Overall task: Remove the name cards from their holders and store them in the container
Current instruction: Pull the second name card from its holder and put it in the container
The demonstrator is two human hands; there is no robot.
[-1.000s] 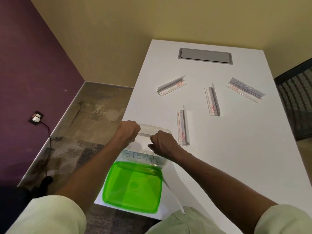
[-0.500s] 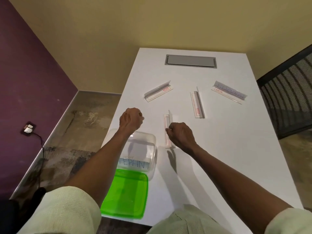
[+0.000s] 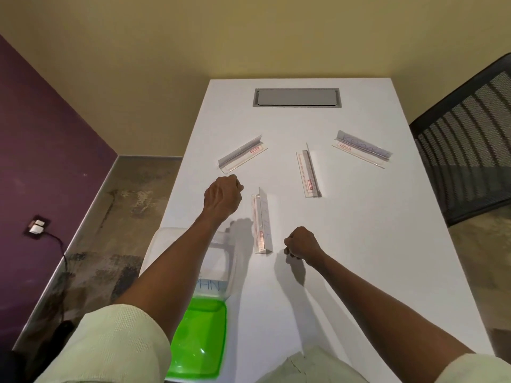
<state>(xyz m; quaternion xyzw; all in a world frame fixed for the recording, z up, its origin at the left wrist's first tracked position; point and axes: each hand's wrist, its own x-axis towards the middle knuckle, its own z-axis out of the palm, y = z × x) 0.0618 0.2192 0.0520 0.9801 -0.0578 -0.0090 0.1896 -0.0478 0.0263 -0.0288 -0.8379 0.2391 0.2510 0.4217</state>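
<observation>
Four clear name card holders lie on the white table. The nearest holder has a card with faint writing in it. A far right holder shows a card with blue letters. The middle holder and the far left holder look bare. My left hand hovers curled between the far left and nearest holders, holding nothing. My right hand is curled beside the nearest holder's near end, also holding nothing. The clear container sits under my left forearm with a lettered card inside.
A green lid lies at the table's near left edge, in front of the container. A grey cable hatch is set into the far end. A black mesh chair stands to the right. A wall socket is low on the purple wall.
Both hands have come away from the container, where a card now lies. The left hand moved forward over the table; the right hand moved right, to the nearest holder's end.
</observation>
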